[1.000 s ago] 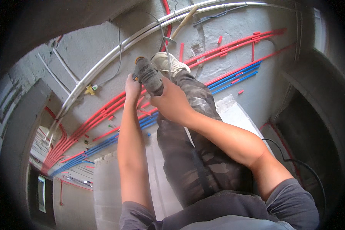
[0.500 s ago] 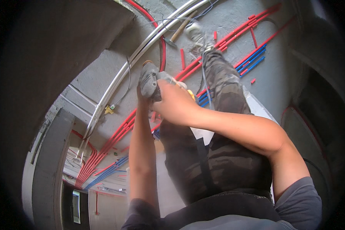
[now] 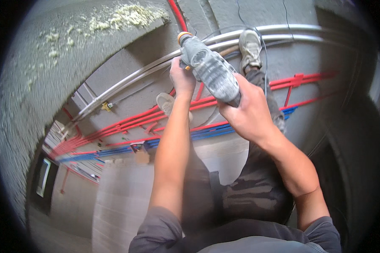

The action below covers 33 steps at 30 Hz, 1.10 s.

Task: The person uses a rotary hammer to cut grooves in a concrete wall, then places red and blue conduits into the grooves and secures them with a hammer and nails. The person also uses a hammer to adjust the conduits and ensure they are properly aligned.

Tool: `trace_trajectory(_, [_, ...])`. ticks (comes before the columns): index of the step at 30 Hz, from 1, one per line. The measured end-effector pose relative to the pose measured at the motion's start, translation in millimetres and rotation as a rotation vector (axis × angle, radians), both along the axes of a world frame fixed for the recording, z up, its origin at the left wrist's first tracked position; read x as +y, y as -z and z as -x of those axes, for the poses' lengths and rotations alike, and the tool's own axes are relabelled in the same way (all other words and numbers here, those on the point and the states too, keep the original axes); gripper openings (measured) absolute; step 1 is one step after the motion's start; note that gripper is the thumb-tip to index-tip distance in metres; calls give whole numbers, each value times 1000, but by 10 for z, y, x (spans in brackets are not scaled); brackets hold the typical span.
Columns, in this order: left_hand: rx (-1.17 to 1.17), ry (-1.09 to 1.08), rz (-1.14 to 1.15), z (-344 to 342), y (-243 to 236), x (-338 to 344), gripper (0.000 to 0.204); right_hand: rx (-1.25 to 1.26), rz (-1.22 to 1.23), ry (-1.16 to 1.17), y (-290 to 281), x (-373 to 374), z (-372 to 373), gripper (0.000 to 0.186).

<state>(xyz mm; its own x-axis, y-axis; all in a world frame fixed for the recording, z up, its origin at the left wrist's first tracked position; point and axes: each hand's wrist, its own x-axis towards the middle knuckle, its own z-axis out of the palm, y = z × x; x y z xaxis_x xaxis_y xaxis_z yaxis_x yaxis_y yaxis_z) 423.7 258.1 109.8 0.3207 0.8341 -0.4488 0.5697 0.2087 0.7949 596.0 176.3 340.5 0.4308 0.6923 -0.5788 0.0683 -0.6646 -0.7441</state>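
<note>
A dusty grey rotary hammer (image 3: 215, 74) with an orange ring at its front end points up and to the left. My right hand (image 3: 251, 111) is closed around its rear grip. Closer to the front, my left hand (image 3: 183, 80) holds the tool from its left side, thumb up; the fingers are partly hidden behind it. Whether a bit sits in the chuck does not show. A thin dark cable (image 3: 264, 55) hangs down near my right foot.
A rough grey wall edge (image 3: 42, 80) with pale crumbs on it fills the upper left. White pipes (image 3: 278, 28), red pipes (image 3: 143, 118) and blue pipes (image 3: 207, 133) run along the floor. My shoe (image 3: 250, 48) stands beside the white pipes. An open carton (image 3: 141, 156) lies near the blue pipes.
The rotary hammer has come up and slightly right, with both hands on it, and now shows its whole top. The view has turned, bringing the crumb-strewn wall edge into sight.
</note>
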Motion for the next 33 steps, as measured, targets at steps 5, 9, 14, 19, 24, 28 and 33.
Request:
trace_trajectory(5, [176, 1, -60, -713, 54, 263, 27, -15, -70, 37, 260, 140, -428, 29])
trace_trajectory(9, [49, -7, -86, -887, 257, 376, 24, 14, 18, -28, 431, 368, -647, 37])
trace_trajectory(14, [30, -19, 7, -841, 384, 269, 23, -16, 88, -62, 404, 533, -683, 38])
trace_trajectory(19, [-21, -41, 110, -594, 232, 181, 24, -35, 115, -94, 252, 542, -605, 41])
trace_trajectory(24, [16, -72, 138, -315, 234, 57, 25, 1, 94, -75, 142, 509, -426, 36])
trace_trajectory(28, [94, -67, 172, -252, 202, 35, 24, 40, 154, -32, 174, 470, -309, 47])
trace_trajectory(33, [84, -35, 133, -266, 201, 90, 23, 3, 143, 8, 159, 502, -273, 37])
